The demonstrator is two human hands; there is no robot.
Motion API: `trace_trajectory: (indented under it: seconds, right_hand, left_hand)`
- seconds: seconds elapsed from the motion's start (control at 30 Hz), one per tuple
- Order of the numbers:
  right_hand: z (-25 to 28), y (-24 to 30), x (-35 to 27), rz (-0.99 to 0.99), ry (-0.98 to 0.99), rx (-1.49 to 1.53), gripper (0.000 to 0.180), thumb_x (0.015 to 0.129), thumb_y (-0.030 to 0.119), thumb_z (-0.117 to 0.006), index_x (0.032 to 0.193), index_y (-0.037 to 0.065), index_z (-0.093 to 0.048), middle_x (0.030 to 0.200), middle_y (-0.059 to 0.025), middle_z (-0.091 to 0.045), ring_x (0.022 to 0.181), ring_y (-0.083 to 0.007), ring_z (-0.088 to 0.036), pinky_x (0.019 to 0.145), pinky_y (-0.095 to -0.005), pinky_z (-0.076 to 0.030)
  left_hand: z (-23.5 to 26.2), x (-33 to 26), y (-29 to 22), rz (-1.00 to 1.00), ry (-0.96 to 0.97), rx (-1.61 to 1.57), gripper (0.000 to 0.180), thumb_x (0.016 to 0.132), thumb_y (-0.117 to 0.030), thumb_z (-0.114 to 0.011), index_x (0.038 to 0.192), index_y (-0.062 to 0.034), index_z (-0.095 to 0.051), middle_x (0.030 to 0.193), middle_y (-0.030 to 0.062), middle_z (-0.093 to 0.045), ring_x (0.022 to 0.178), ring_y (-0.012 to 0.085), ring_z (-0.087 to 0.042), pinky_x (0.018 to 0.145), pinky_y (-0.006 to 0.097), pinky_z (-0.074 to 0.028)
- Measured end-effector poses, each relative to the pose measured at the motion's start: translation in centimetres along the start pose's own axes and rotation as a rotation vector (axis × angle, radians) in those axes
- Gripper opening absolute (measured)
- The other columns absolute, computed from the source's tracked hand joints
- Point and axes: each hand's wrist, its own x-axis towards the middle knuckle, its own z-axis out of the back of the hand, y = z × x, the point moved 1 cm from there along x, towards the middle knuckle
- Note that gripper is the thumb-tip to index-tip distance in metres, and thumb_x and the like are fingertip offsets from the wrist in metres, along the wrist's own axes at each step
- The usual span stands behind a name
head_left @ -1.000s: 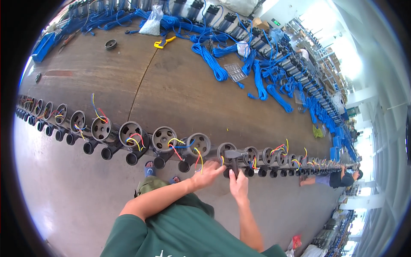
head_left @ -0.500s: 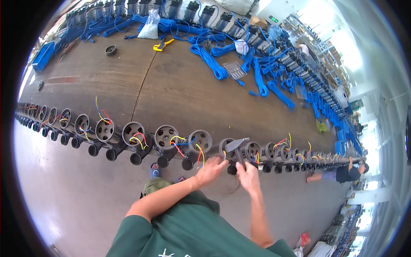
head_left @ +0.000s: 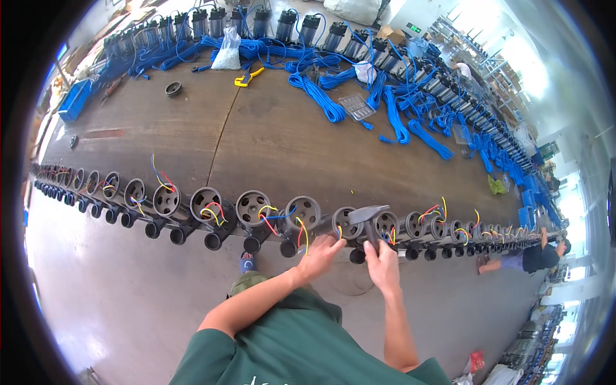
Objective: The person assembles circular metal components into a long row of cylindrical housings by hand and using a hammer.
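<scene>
My right hand is closed around the handle of a hammer. Its metal head hovers over a round dark grey housing in the row along the table's near edge, partly covering it and its right-hand neighbour. My left hand is at the left side of that housing, fingers drawn together near its rim. What they pinch, if anything, is hidden. Red and yellow wires stick up just above the left hand. The larger housing to the left has holes in its floor and a blue wire across it.
More housings with coloured wires line the near edge both ways. On the brown table lie a yellow-handled tool, a loose ring and a blue bin. Blue cable coils and pumps fill the far side. Another person stands far right.
The whole view has shifted a little, moving the scene rightward. The hammer and my right hand have moved slightly right relative to the housings. My left hand stays by the same housing.
</scene>
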Motion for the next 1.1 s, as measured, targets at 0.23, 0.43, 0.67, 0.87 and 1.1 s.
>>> trace_trajectory:
  seconds: [0.23, 0.43, 0.67, 0.87, 1.1]
  right_hand:
    - [-4.4, -4.3, -0.7, -0.024, 0.023, -0.274, 0.035, 0.103, 0.034, -0.056, 0.097, 0.000, -0.058, 0.075, -0.0309, -0.068, 0.075, -0.0506, -0.069, 0.067, -0.0595, -0.055]
    - [-2.9, -4.4, 1.7, 0.024, 0.088, -0.204, 0.035, 0.102, 0.033, -0.060, 0.094, -0.001, -0.057, 0.074, -0.0300, -0.068, 0.075, -0.0510, -0.069, 0.066, -0.0582, -0.056]
    - [-4.3, -3.2, 0.6, -0.056, 0.026, -0.129, 0.035, 0.102, 0.033, -0.060, 0.095, -0.001, -0.057, 0.076, -0.0282, -0.070, 0.074, -0.0490, -0.070, 0.067, -0.0570, -0.058]
    - [-4.5, -2.9, 0.2, -0.136, -0.027, -0.085, 0.032, 0.102, 0.033, -0.059, 0.098, 0.002, -0.056, 0.075, -0.0239, -0.071, 0.074, -0.0451, -0.072, 0.066, -0.0551, -0.058]
    - [-5.2, -3.1, 0.1, -0.209, 0.009, -0.082, 0.031, 0.103, 0.036, -0.056, 0.100, 0.005, -0.054, 0.075, -0.0202, -0.071, 0.070, -0.0408, -0.073, 0.062, -0.0522, -0.058]
  left_hand:
    - [-0.1, 0.6, -1.6, 0.005, -0.054, 0.049, 0.041, 0.077, 0.005, -0.064, 0.117, -0.0050, -0.063, 0.097, 0.0153, -0.063, 0.101, 0.0375, -0.060, 0.091, 0.045, -0.047]
    - [4.0, 2.5, -5.5, 0.034, 0.106, 0.114, 0.047, 0.083, -0.005, -0.064, 0.130, -0.0040, -0.059, 0.086, 0.0142, -0.063, 0.082, 0.0344, -0.063, 0.078, 0.047, -0.051]
    - [12.5, 9.0, -1.8, 0.270, 0.481, 0.689, 0.087, 0.066, -0.026, -0.089, 0.141, -0.0048, -0.051, 0.134, 0.0227, -0.053, 0.124, 0.0413, -0.052, 0.105, 0.050, -0.043]
    - [11.9, 10.2, -1.8, 0.293, 0.439, 0.572, 0.083, 0.062, -0.025, -0.084, 0.138, -0.0040, -0.058, 0.128, 0.0222, -0.059, 0.123, 0.0410, -0.054, 0.106, 0.047, -0.047]
    - [17.4, 15.2, -0.3, 0.536, 0.315, -0.314, 0.072, 0.077, -0.014, -0.076, 0.144, 0.0037, -0.054, 0.118, 0.0140, -0.072, 0.100, 0.0212, -0.070, 0.090, 0.034, -0.057]
